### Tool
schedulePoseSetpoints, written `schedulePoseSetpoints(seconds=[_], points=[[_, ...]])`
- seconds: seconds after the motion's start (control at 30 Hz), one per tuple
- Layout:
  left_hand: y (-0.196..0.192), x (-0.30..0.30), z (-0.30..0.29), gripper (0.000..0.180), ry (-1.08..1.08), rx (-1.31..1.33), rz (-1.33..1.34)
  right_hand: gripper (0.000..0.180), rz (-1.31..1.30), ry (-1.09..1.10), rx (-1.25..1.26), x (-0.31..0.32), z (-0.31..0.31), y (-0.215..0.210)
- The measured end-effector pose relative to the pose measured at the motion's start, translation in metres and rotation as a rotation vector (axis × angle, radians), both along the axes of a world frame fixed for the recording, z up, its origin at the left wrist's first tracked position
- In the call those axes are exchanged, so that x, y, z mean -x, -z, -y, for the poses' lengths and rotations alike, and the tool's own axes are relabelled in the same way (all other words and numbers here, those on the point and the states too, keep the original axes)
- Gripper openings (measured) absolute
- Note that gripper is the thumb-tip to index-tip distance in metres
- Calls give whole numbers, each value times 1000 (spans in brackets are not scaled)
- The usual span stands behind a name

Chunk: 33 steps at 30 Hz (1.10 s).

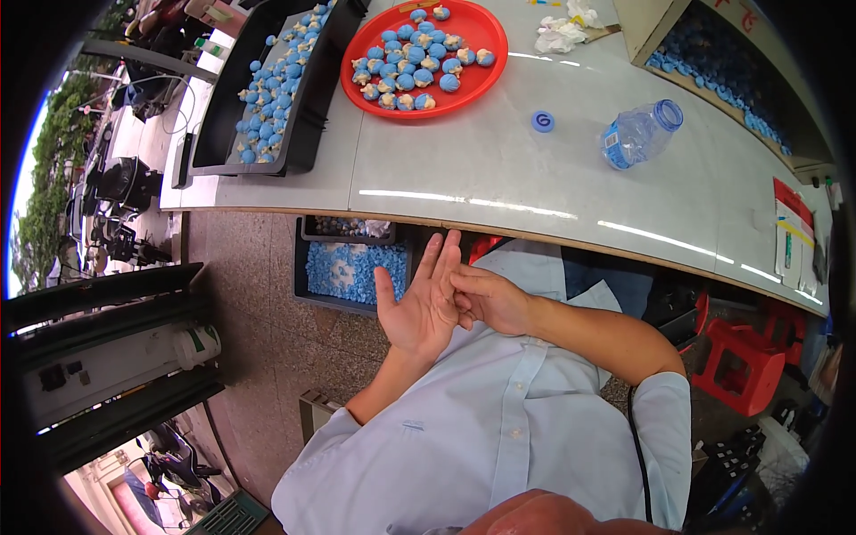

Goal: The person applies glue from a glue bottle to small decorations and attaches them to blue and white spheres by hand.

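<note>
Just in front of the table's near edge, my left hand (pixel 417 308) is held palm up, its thumb out to the side and its long fingers stretched. From the right my right hand (pixel 499 301) grips the outer side of it, thumb on the palm side and the other fingers curled at its edge. Neither hand shows a loose object. Beyond them on the grey-white table (pixel 428 165) stands a red round tray (pixel 357 85) of small blue ribbed balls with cream bits. A black crate (pixel 299 156) to its left holds more such balls.
A clear plastic bottle (pixel 635 135) without its cap and a blue cap (pixel 542 120) are on the table, with crumpled tissue (pixel 562 34) farther back. An open box (pixel 637 36) of blue pieces is at far right. Below are a blue-piece bin (pixel 357 272) and a red stool (pixel 740 366).
</note>
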<state>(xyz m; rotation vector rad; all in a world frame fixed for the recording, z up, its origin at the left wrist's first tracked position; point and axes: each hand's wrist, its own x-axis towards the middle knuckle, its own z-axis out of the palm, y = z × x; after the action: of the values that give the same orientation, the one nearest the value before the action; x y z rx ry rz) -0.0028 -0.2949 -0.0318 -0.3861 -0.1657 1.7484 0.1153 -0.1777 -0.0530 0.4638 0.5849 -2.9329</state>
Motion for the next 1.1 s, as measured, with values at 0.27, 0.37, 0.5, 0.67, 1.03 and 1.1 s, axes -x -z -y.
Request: schedulePoseSetpoints(seconds=[0.27, 0.37, 0.5, 0.67, 1.03, 1.1], points=[[-3, -1, -1, 92, -2, 42, -39, 19, 15, -27, -106, 0, 2, 3], [-2, 0, -1, 91, -4, 34, -4, 16, -3, -8, 12, -1, -1, 0], [0, 0, 0, 90, -4, 11, 9, 16, 24, 5, 23, -1, 1, 2], [-1, 0, -2, 89, -10, 20, -1, 17, 28, -1, -48, -2, 3, 12], [-1, -13, 0, 98, -163, 242, -860, 22, 271, 461, -727, 5, 10, -10], [0, -14, 1, 101, -147, 226, -939, 24, 329, 369, -559, 6, 7, -13]])
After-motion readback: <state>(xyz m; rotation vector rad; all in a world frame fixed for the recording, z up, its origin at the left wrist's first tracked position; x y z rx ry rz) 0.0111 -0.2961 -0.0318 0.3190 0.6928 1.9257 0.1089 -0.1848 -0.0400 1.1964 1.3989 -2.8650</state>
